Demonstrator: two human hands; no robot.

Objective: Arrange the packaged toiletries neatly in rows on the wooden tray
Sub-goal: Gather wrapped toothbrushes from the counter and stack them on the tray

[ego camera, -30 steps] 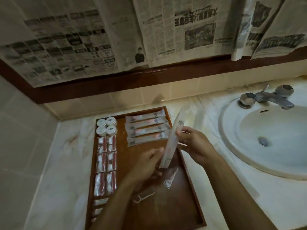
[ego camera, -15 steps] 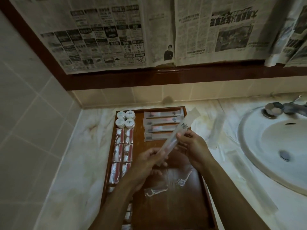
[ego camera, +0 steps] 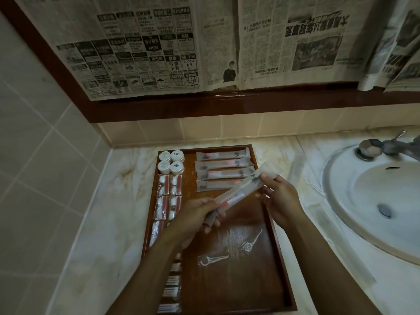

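Observation:
A wooden tray [ego camera: 247,287] lies on the marble counter. Both hands hold one long clear toothbrush packet [ego camera: 241,190] slantwise above the tray: my left hand [ego camera: 197,218] grips its lower end, my right hand [ego camera: 280,201] its upper end. Behind it, several toothbrush packets [ego camera: 221,165] lie in a stacked row at the tray's far right. Small round white jars [ego camera: 171,162] sit in the far left corner, with red-and-white sachets [ego camera: 169,196] in two columns below them. Two floss-pick packets [ego camera: 212,259] [ego camera: 251,241] lie loose mid-tray.
A white sink [ego camera: 375,201] with a metal tap [ego camera: 384,147] fills the right side. Clear empty wrappers [ego camera: 295,167] lie on the counter between tray and sink. Tiled wall stands at left; newspaper [ego camera: 159,46] covers the mirror above a dark wooden frame.
The packet has tilted from near upright toward horizontal and sunk closer to the row of toothbrush packets. The camera has shifted left, pushing the sink to the right edge.

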